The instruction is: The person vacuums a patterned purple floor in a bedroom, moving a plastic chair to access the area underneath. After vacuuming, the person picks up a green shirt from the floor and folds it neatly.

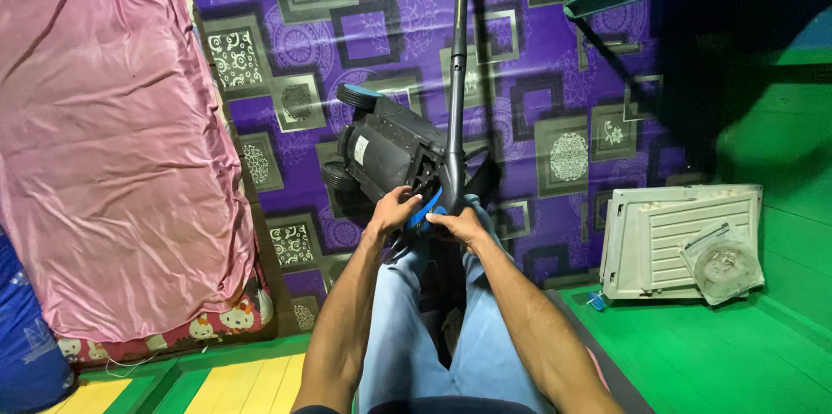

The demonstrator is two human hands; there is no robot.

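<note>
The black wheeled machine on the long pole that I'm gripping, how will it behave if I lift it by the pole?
The black machine looks bulky beside its thin pole, so it probably feels heavy at that end and swings. Its wheels suggest it rolls when set down. Both the left hand and the right hand grip near the joint, which probably steadies it.

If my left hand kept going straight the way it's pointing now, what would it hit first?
Most likely the dark grey plastic body of the wheeled machine, directly ahead of the left hand, which already touches its lower edge. Depth is hard to judge from this view.
</note>
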